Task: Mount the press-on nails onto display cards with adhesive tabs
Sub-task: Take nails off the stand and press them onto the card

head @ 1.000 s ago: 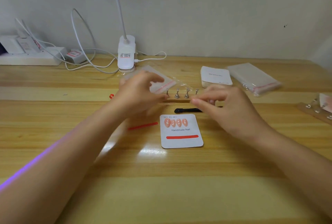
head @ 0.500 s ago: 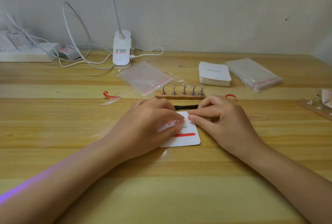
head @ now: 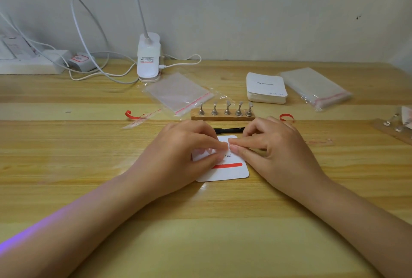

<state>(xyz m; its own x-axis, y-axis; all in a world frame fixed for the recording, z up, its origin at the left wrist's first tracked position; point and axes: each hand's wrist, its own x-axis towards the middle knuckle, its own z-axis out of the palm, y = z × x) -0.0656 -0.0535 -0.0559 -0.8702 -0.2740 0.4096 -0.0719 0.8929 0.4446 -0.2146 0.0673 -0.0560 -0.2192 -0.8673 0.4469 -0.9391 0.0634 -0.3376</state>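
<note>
Bare table point(head: 211, 228) lies nearer than the display card point(head: 227, 173); behind it, a black tool point(head: 227, 130) and wooden stand point(head: 223, 116) block passage.

Display card point(head: 231, 171) flat on table point(head: 200, 233), under both hands. Just behind: pen point(head: 229, 130), then nail stand point(head: 223, 115). Farther back, bag point(head: 178, 93) left, card stack point(head: 266, 88) right; lamp base point(head: 149, 59) by wall.

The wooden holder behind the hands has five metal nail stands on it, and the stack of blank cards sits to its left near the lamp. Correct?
Not quite. The wooden holder does carry five metal stands, but the head view shows the stack of blank cards to its right, beside a clear bag, not left near the lamp.
</note>
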